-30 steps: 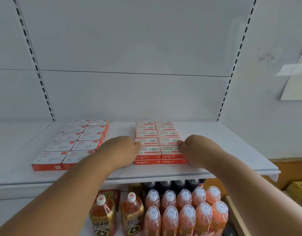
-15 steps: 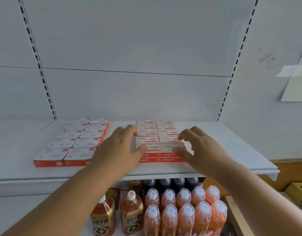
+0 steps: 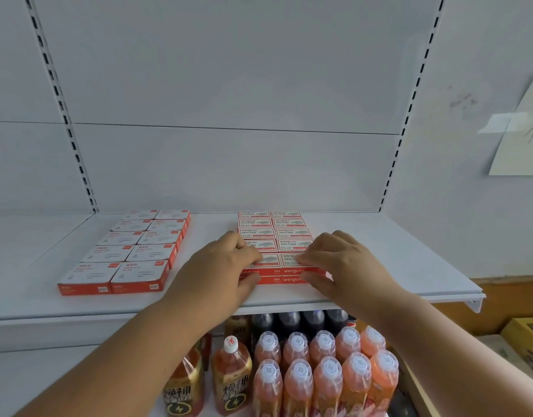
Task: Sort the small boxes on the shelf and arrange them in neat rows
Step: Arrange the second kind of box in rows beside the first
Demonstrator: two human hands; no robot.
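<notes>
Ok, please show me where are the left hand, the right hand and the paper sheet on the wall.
left hand [image 3: 220,272], head view, on the back of the hand.
right hand [image 3: 346,263], head view, on the back of the hand.
paper sheet [image 3: 518,145], head view, on its blank lower part.

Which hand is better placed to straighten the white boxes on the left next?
Left hand: it sits on the side of the staple boxes nearest the white boxes. The right hand would cross over.

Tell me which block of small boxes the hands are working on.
The right-hand block, printed "wenguxe 24/6"; the left hand and right hand touch its front boxes. The left block lies untouched.
</notes>
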